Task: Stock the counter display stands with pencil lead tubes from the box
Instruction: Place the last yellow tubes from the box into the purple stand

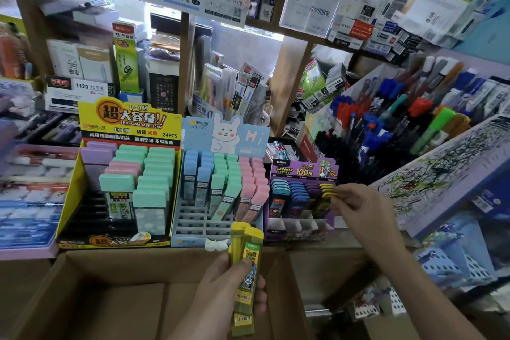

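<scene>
Two yellow lead tubes [245, 265] stand upright in the left hand [229, 295], thumb pressed across their labels and fingers curled behind, held just above the open cardboard box [110, 298]. Beyond the box, at the purple stand [300, 171], the right hand [358, 204] pinches the cap of a yellow-capped tube [325, 190] sitting in the rightmost column. Left of that stand sit a blue stand [190, 226] and a yellow stand [69, 193], both partly filled with pastel tubes [154, 174].
</scene>
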Demonstrator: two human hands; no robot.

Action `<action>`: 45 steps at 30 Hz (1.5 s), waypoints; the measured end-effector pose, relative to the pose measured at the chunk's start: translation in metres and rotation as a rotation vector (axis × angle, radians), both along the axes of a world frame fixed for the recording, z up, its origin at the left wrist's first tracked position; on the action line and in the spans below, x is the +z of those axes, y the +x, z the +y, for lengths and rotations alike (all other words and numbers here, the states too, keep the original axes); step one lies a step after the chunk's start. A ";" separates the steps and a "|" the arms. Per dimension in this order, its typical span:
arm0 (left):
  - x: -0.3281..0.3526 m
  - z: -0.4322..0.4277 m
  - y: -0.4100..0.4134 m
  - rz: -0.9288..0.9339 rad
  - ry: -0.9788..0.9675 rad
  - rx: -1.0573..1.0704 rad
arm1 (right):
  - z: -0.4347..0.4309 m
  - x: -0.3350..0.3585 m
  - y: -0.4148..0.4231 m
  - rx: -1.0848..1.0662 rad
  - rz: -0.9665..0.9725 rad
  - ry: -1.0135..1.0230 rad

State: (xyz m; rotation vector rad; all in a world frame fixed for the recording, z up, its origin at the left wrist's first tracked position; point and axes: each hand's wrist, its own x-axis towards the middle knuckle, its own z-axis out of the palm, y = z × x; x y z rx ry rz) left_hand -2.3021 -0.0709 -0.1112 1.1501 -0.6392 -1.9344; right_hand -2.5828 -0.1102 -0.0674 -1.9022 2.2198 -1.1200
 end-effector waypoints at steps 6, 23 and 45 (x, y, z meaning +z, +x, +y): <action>-0.002 0.000 0.002 -0.003 -0.050 -0.034 | 0.002 0.000 0.002 -0.065 0.002 -0.013; -0.003 0.002 0.003 -0.006 -0.151 -0.103 | 0.035 -0.002 0.087 0.384 -0.408 0.266; 0.005 0.002 0.003 0.039 0.018 -0.009 | 0.039 0.045 -0.002 0.083 -0.306 0.012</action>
